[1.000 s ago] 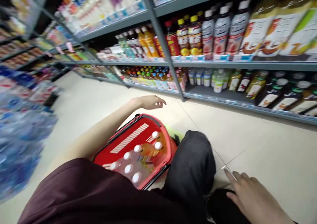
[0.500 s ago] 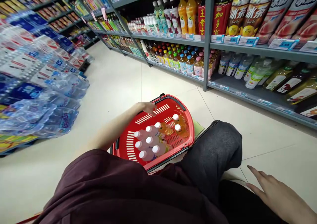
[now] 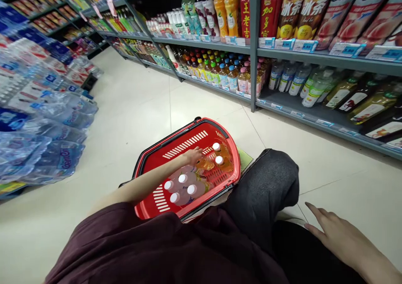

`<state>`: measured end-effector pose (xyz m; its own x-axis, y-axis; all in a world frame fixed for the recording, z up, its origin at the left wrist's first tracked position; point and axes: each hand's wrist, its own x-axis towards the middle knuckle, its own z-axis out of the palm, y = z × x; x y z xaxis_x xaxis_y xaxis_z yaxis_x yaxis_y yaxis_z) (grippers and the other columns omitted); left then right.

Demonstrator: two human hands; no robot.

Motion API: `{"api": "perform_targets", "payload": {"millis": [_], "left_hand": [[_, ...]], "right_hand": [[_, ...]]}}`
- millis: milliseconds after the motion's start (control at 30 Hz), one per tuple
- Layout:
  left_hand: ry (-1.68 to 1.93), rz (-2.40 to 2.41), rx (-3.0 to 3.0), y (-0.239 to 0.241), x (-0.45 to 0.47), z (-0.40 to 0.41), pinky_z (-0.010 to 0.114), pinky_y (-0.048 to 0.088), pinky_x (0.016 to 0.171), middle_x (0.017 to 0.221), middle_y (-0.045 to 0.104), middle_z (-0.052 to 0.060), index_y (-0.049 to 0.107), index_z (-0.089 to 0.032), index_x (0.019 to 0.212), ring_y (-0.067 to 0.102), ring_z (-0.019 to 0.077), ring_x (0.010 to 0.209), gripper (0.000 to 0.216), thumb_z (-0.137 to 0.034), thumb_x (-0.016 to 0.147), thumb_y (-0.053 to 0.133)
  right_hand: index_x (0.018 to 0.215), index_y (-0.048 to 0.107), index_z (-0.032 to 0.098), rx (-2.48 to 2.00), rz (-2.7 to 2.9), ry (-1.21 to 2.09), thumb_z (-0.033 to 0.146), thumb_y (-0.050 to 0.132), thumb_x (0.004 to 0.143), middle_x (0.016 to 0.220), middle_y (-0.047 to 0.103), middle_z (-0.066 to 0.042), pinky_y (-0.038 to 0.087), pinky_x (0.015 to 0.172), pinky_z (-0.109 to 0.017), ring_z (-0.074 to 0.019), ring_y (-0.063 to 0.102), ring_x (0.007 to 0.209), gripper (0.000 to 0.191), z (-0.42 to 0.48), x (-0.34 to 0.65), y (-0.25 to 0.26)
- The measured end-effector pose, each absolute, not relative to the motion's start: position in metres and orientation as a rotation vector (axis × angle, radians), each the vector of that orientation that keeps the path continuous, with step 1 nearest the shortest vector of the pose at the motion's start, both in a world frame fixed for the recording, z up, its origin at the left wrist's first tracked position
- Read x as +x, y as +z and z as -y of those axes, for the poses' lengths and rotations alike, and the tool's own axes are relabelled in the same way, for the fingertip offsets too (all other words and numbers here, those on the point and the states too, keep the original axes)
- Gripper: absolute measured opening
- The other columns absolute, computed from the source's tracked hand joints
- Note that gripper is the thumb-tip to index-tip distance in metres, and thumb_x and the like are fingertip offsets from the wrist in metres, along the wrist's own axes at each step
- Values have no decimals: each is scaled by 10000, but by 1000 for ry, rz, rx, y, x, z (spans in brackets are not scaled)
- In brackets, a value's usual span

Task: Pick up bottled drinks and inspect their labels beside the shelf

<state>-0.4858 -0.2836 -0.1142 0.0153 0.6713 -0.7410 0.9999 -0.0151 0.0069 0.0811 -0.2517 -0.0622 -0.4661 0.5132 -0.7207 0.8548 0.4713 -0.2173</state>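
A red shopping basket [image 3: 234, 148] stands on the floor before me, holding several bottles with white caps. My left hand [image 3: 192, 155] reaches down into it, fingers stretched out over an orange drink bottle [image 3: 206, 164] whose cap it hides; I cannot tell whether they touch. Pale pinkish bottles [image 3: 185, 190] cluster nearer to me, partly behind my left forearm. At the basket's right end are two amber bottles [image 3: 226, 162]. My right hand [image 3: 337, 236] hangs open and holds nothing, beside my bent knee [image 3: 266, 183], with thumb and fingers apart.
Grey shelves [image 3: 301, 104] of bottled drinks and cartons run along the right and far side. Wrapped packs of water bottles [image 3: 63, 154] are piled at the left. Pale floor tiles [image 3: 132, 104] lie between. A greenish flat piece [image 3: 245, 159] shows under the basket.
My left hand has moved from near the basket's far wall down over the orange bottle. The view has shifted slightly. My right hand keeps its open pose.
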Motion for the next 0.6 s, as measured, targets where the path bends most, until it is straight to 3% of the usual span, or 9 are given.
{"api": "perform_targets", "payload": {"millis": [233, 400, 600], "left_hand": [[-870, -1829, 1771, -128, -496, 293, 414, 524, 895, 1328, 539, 188, 601, -183, 1296, 550, 351, 1208, 594, -125, 705, 605], [-829, -1833, 1855, -143, -494, 293, 441, 473, 1040, 1220, 629, 134, 649, -235, 1162, 607, 337, 1150, 534, -126, 643, 587], [-772, -1798, 1874, -145, -493, 286, 357, 514, 1013, 1141, 724, 74, 732, -276, 1063, 690, 289, 1117, 494, -172, 634, 508]], "right_hand": [[1555, 454, 40, 1150, -2130, -754, 232, 429, 1060, 1336, 654, -236, 529, 964, -499, -390, 654, 1176, 532, 244, 54, -24], [1537, 473, 50, 1181, -2140, -752, 231, 507, 1053, 1292, 680, -222, 527, 953, -469, -377, 661, 1170, 518, 243, 51, -17], [1429, 580, 54, 1220, -2175, -707, 265, 596, 1038, 1226, 706, -217, 537, 918, -435, -369, 684, 1127, 445, 242, 51, -17]]}}
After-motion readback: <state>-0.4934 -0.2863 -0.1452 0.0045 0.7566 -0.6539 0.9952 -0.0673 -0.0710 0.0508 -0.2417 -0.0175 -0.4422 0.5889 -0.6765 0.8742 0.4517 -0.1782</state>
